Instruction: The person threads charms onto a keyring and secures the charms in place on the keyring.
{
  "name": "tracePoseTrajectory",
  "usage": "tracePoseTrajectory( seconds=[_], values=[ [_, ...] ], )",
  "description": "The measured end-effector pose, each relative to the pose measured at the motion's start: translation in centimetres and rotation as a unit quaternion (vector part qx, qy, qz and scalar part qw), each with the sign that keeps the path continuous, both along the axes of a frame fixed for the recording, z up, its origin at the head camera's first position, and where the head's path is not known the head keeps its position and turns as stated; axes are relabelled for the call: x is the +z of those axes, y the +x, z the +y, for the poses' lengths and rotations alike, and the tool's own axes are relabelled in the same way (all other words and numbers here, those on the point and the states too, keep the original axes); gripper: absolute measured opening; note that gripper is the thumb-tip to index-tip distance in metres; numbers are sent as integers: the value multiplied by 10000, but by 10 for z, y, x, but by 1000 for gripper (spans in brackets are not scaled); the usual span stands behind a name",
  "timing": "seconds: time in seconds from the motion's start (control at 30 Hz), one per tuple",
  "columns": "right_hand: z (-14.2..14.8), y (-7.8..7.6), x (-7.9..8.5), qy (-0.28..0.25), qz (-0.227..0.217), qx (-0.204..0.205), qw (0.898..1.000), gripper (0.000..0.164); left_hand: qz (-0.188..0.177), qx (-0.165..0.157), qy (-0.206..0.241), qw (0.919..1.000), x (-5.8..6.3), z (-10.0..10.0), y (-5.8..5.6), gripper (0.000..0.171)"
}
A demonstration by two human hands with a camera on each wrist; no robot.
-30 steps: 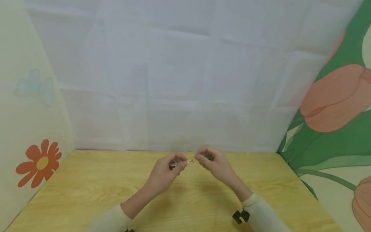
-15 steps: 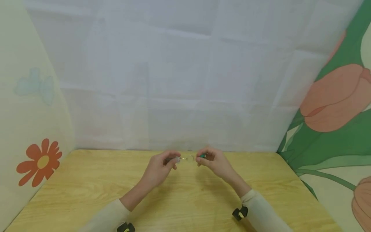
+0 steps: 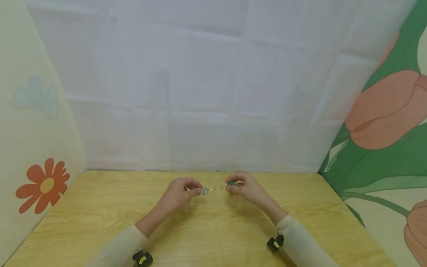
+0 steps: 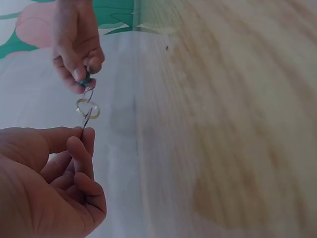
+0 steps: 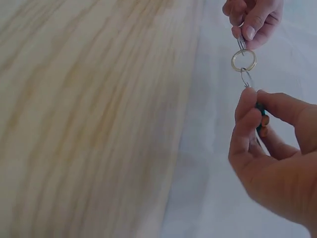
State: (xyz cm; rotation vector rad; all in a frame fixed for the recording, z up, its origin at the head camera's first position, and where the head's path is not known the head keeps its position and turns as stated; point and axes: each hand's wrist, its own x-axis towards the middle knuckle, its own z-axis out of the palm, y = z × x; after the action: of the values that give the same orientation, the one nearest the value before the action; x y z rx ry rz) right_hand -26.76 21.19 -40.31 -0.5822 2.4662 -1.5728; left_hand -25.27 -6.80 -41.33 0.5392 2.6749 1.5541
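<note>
My left hand [image 3: 178, 193] pinches a small, flat silvery piece [image 3: 204, 191] between thumb and fingertips, a little above the table. Across from it, my right hand [image 3: 245, 188] pinches a small green piece [image 5: 260, 110] with brownish beads, partly hidden by the fingers. A gold ring [image 5: 233, 60] hangs between the hands. From the green piece a thin wire loop [image 5: 249, 77] reaches into the ring. On the other side, a silvery loop [image 5: 241, 43] from the left hand meets the ring. The pieces form one line between both hands.
Beneath the hands lies a wood-grain table [image 3: 207, 237]. White cloth [image 3: 200, 92] hangs behind its far edge. Flower-printed panels stand left [image 3: 43, 141] and right [image 3: 383, 148]. A dark device [image 3: 142, 257] sits at the left wrist, and another dark device [image 3: 275, 243] at the right.
My left hand has moved left, away from the right hand, which stays almost in place. The silvery piece now shows more beyond the left fingertips, and the ring between the hands is plainer.
</note>
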Motion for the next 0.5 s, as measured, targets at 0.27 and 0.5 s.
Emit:
tracePoseTrajectory(
  seconds=[0.27, 0.5],
  values=[
    [0, -1, -8, 876, -192, -437, 9950, 20, -27, -44, -279, 9996, -2, -5, -1, 10],
    [-4, 2, -12, 1180, -44, -75, 9930, 10, -491, -32, -329, 9982, -7, -5, -1, 10]
  ],
)
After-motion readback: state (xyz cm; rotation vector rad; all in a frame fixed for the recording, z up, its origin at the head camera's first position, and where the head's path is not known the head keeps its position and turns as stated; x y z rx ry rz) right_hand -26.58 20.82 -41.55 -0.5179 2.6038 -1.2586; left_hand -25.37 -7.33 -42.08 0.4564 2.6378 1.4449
